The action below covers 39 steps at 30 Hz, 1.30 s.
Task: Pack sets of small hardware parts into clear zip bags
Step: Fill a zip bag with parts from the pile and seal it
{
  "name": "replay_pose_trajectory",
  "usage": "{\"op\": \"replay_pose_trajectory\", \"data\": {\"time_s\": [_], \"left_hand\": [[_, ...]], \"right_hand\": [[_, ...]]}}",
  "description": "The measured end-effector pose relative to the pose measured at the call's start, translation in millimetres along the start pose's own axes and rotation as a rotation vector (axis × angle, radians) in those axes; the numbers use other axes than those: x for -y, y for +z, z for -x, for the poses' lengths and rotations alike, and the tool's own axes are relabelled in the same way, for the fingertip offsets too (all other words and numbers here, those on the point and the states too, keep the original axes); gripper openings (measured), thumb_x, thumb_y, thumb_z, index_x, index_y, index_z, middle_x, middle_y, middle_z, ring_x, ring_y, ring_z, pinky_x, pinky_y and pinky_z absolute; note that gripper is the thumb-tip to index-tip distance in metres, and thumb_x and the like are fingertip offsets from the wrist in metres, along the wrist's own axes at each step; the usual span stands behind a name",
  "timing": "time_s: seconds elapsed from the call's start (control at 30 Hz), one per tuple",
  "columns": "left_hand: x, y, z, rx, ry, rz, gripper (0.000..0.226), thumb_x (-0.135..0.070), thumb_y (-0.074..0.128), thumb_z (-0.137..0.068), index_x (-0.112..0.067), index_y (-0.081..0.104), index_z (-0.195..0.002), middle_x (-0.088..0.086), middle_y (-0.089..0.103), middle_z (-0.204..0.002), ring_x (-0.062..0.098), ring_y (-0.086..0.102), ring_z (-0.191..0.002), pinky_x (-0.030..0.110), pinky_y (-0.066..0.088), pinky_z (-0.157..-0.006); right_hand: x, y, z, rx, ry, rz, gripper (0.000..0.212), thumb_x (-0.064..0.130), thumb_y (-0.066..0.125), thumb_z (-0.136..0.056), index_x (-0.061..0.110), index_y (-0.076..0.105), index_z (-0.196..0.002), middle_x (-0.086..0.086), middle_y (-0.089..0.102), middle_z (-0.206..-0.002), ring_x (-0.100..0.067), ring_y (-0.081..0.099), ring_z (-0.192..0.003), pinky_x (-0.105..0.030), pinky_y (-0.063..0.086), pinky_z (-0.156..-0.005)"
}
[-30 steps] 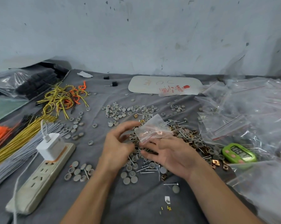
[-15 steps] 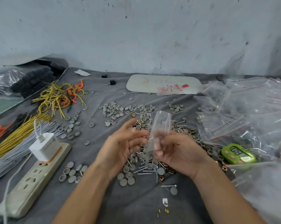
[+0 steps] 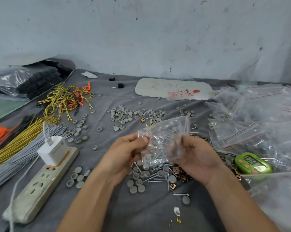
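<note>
Single view here, worn on the person's head, facing forward and tipped down over the tabletop (image 3: 146, 213). It sits close in: both forearms run up from the bottom edge, left hand (image 3: 124, 153) and right hand (image 3: 196, 158) meeting near centre frame. The wide lens (edges bowing a touch) reaches the wall (image 3: 141, 39) across the top.

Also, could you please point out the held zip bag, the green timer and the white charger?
zip bag (image 3: 164, 136): head view, its clear middle.
green timer (image 3: 252, 162): head view, its display.
white charger (image 3: 53, 151): head view, its front face.
</note>
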<state>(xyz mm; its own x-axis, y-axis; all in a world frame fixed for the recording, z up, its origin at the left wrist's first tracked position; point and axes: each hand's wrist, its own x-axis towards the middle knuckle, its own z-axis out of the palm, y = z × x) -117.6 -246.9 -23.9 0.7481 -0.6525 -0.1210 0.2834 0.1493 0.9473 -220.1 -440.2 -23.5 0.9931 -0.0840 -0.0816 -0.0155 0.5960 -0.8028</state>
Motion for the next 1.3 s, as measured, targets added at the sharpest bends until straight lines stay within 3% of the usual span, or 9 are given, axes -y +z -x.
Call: {"op": "replay_pose_trajectory", "data": {"time_s": [0.3, 0.43, 0.5, 0.6, 0.73, 1.0, 1.07, 1.17, 1.3], "left_hand": [[-3, -10, -4, -0.395, 0.144, -0.021, 0.023, -0.011, 0.068, -0.096, -0.021, 0.084, -0.084, 0.001, 0.065, -0.068, 0.009, 0.053, -0.055, 0.018, 0.047, -0.049], [2, -12, -5, -0.699, 0.179, -0.382, 0.019, -0.025, 0.072, -0.093, -0.031, 0.08, -0.11, -0.017, 0.075, -0.081, 0.016, 0.069, -0.073, 0.038, 0.06, -0.073], [1, -6, 4, -0.816, 0.368, -0.78, 0.04, -0.033, 0.069, -0.087, -0.041, 0.068, -0.126, -0.035, 0.062, -0.103, 0.011, 0.066, -0.105, 0.036, 0.055, -0.094], [-5, 17, 20, -0.464, 0.74, -1.014, 0.065, -0.038, 0.063, -0.072, -0.047, 0.055, -0.136, -0.032, 0.043, -0.143, -0.006, 0.033, -0.14, 0.02, 0.027, -0.113], [9, 37, 20, -0.023, 0.736, -1.23, 0.108, -0.034, 0.082, -0.061, -0.036, 0.033, -0.157, -0.015, 0.035, -0.161, 0.0, 0.022, -0.152, 0.03, 0.022, -0.124], [20, 31, 16, -0.223, 0.615, -1.051, 0.111, -0.03, 0.079, -0.077, -0.046, 0.007, -0.159, -0.021, 0.059, -0.129, 0.004, 0.057, -0.119, 0.019, 0.043, -0.101], [21, 30, 15, -0.215, 0.603, -1.04, 0.102, -0.025, 0.074, -0.076, -0.051, 0.015, -0.155, -0.026, 0.058, -0.123, 0.001, 0.057, -0.116, 0.011, 0.041, -0.095], [23, 28, 12, -0.262, 0.671, -1.068, 0.079, -0.016, 0.072, -0.072, -0.044, 0.039, -0.138, -0.031, 0.049, -0.118, -0.003, 0.05, -0.117, 0.024, 0.044, -0.103], [26, 26, 9, -0.295, 0.752, -1.1, 0.072, -0.007, 0.071, -0.064, -0.034, 0.05, -0.128, -0.028, 0.048, -0.113, 0.001, 0.051, -0.117, 0.045, 0.038, -0.117]], "right_hand": [[-5, 3, -6, -0.169, -0.031, 0.133, 0.032, 0.033, 0.061, -0.091, 0.009, 0.082, -0.096, -0.015, 0.072, -0.094, -0.02, 0.063, -0.072, -0.037, 0.051, -0.074], [-7, 7, -6, -0.211, -0.034, 0.235, 0.019, 0.018, 0.066, -0.085, 0.007, 0.081, -0.09, -0.013, 0.07, -0.083, -0.019, 0.064, -0.066, -0.029, 0.054, -0.059], [-10, 13, -7, -0.238, -0.055, 0.32, 0.015, 0.02, 0.073, -0.077, 0.01, 0.081, -0.084, -0.011, 0.073, -0.08, -0.016, 0.064, -0.065, -0.026, 0.054, -0.057], [-17, 27, -8, -0.303, -0.13, 0.434, 0.004, 0.014, 0.084, -0.072, 0.014, 0.08, -0.071, -0.006, 0.073, -0.072, -0.012, 0.064, -0.064, -0.024, 0.054, -0.061], [-28, 32, -9, -0.324, -0.202, 0.47, 0.027, 0.007, 0.089, -0.066, 0.019, 0.068, -0.055, -0.002, 0.064, -0.056, -0.011, 0.055, -0.047, -0.021, 0.044, -0.046], [-32, 38, -12, -0.353, -0.222, 0.474, 0.037, 0.03, 0.067, -0.099, 0.01, 0.074, -0.067, -0.009, 0.063, -0.06, -0.021, 0.055, -0.052, -0.03, 0.047, -0.055], [-32, 36, -12, -0.389, -0.284, 0.599, 0.038, 0.027, 0.065, -0.1, 0.011, 0.073, -0.066, -0.003, 0.058, -0.054, -0.015, 0.049, -0.047, -0.029, 0.043, -0.052], [-32, 35, -11, -0.448, -0.431, 0.889, 0.018, 0.017, 0.074, -0.091, 0.022, 0.074, -0.074, 0.01, 0.067, -0.059, -0.004, 0.057, -0.05, -0.022, 0.046, -0.054], [-33, 32, -6, -0.552, -0.618, 1.301, 0.031, 0.023, 0.09, -0.071, 0.028, 0.06, -0.068, 0.019, 0.058, -0.06, -0.008, 0.05, -0.05, -0.015, 0.037, -0.049]]}}
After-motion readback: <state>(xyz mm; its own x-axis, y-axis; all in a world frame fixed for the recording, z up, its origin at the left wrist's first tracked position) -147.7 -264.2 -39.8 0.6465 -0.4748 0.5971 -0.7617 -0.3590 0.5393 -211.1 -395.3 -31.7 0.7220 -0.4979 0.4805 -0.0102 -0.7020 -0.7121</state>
